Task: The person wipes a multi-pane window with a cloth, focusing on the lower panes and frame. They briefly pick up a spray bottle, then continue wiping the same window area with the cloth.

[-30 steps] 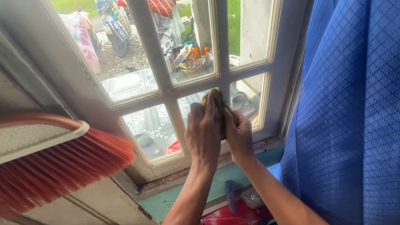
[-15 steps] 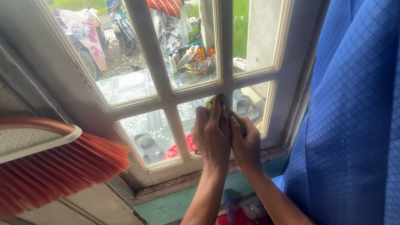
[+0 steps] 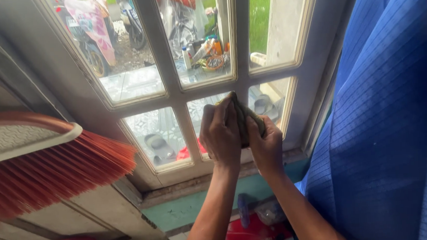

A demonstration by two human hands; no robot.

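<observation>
While both the left hand (image 3: pixel 220 134) and right hand (image 3: pixel 266 144) clutch it against the window frame (image 3: pixel 242 60), the olive rag (image 3: pixel 246 118) looks soft, light, easily bunched.

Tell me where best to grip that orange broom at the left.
Probably by the pale head block above the orange bristles, coming from above: it looks rigid, while the bristles splay toward the window. No handle is in view. Both the left hand and right hand are on the greenish cloth.
</observation>
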